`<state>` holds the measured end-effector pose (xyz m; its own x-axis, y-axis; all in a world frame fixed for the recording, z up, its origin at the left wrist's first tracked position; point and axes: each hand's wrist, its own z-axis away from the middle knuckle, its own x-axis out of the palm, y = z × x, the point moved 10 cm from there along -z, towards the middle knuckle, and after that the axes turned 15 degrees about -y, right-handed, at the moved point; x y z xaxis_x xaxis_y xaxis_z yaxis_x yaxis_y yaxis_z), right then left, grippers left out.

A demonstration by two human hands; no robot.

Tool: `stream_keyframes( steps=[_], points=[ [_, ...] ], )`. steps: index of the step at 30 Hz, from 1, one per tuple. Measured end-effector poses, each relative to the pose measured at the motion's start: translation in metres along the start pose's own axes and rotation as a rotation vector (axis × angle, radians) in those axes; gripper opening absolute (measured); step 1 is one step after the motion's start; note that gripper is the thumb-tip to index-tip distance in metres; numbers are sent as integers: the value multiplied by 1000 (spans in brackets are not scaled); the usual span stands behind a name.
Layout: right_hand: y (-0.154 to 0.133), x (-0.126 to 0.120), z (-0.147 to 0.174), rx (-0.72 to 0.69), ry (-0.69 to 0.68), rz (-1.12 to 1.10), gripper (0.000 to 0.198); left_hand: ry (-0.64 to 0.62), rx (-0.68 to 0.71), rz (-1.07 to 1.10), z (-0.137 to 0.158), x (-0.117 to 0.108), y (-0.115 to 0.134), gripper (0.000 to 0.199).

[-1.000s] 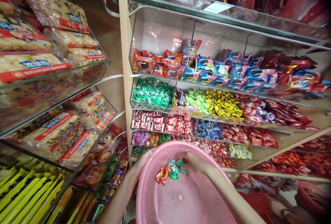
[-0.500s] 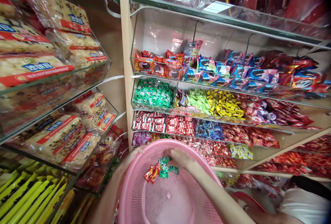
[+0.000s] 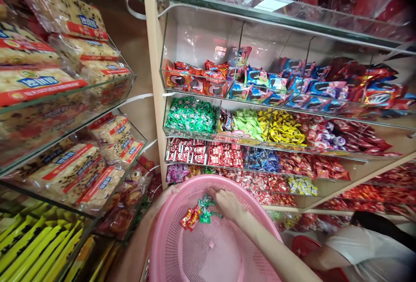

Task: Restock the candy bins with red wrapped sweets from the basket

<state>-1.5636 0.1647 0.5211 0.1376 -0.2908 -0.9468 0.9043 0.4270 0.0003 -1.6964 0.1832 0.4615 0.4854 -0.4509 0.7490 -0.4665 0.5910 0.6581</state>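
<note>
A pink plastic basket (image 3: 195, 184) with mesh walls stands in front of me, tilted slightly my way. My left hand (image 3: 167, 196) is closed round its left rim; part of the fingers is hidden behind the edge. Inside the basket, my right hand (image 3: 225, 204) has curled fingers on a small bunch of green-wrapped candies (image 3: 204, 214). Red-and-yellow-wrapped candies (image 3: 191, 219) lie just left of the green ones. How many green pieces are between the fingers is hidden by the hand.
Glass shelf bins ahead hold green candies (image 3: 190, 115), yellow candies (image 3: 282, 128) and several other kinds. Bagged rice cakes (image 3: 69, 167) fill the left shelves. At lower right another person in a white shirt (image 3: 360, 243) bends over a red basket (image 3: 303, 245).
My right hand has shifted slightly over the green candies, its fingers more curled. The other person has moved left and further into view. My view has turned slightly.
</note>
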Motion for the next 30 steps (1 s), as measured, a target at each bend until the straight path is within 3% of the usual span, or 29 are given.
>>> stream_keyframes(
  steps=[6,13,22,30],
  points=[
    [-4,13,1,21,-1,27,36,36,54,0,-2,-6,-1,54],
    [-51,14,0,-268,11,60,21,-22,86,-14,-9,-10,-4,52],
    [-60,20,-13,-206,34,175,19,-47,88,-20,-5,-9,-4,53],
    [-82,24,-13,-316,110,245,18,-55,84,-31,-7,-2,-1,54]
  ],
)
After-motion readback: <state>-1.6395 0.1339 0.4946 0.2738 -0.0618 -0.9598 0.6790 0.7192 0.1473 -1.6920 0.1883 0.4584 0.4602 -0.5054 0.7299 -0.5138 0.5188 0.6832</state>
